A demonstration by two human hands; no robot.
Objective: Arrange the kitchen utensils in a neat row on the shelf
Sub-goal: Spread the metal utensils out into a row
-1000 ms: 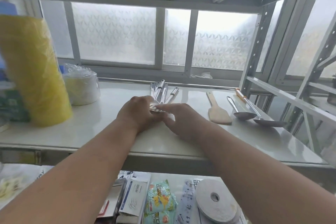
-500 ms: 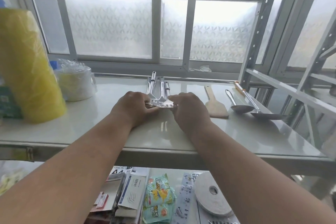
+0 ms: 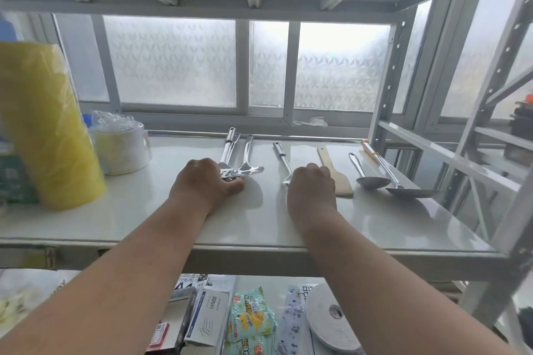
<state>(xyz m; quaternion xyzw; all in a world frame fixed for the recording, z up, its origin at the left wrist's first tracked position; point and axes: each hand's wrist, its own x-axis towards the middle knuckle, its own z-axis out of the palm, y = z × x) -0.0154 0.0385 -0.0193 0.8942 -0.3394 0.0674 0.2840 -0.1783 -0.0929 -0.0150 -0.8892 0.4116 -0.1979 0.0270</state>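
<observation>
- Steel, bright and polished: a bunch (image 3: pixel 240 157) of three or so metal utensils lies on the white shelf (image 3: pixel 144 210), heads toward the person, handles pointing away to the window.
- The left hand (image 3: pixel 204 184) rests on the heads of the bunch, fingers curled over them; the thumb lies flat on the shelf below. Whether it pinches them or only presses, I cannot tell.
- The right hand (image 3: pixel 311 184) is curled over the head of a single steel utensil (image 3: pixel 283 157), whose handle runs away beyond the knuckles. It seems to grip it.
- Just right of those fingers lie a wooden spatula (image 3: pixel 336 174), then a spoon (image 3: pixel 369 176), then a ladle (image 3: pixel 401 181), side by side and apart.
- Judged handling: the steel pieces are stiff, fairly light, and slippery on this glossy shelf, so they should slide easily and may clatter or skew.
- Best hold is probably at the neck, just above the head, with one piece moved at a time.
</observation>
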